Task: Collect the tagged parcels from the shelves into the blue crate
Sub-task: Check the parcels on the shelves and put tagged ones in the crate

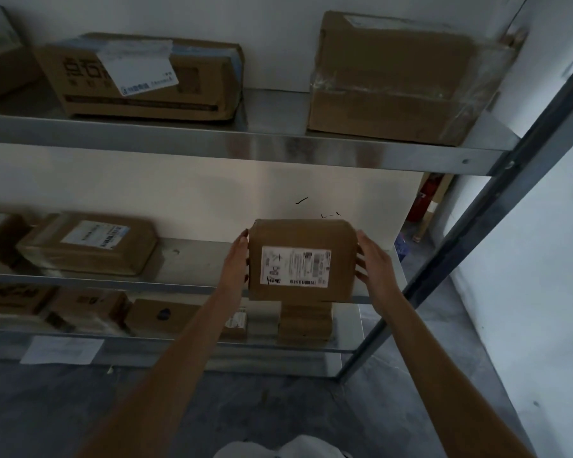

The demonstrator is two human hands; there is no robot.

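We hold a labelled parcel (301,259) between left hand (235,262) and right hand (374,262), at the middle shelf's (192,252) right front edge. Next, probably, finding the unseen blue crate.

A single head-worn wide-angle camera looks forward and slightly down, close to the metal shelving (245,145), its tiers spanning the frame, concrete floor (80,408) below, white wall (543,292) at right.
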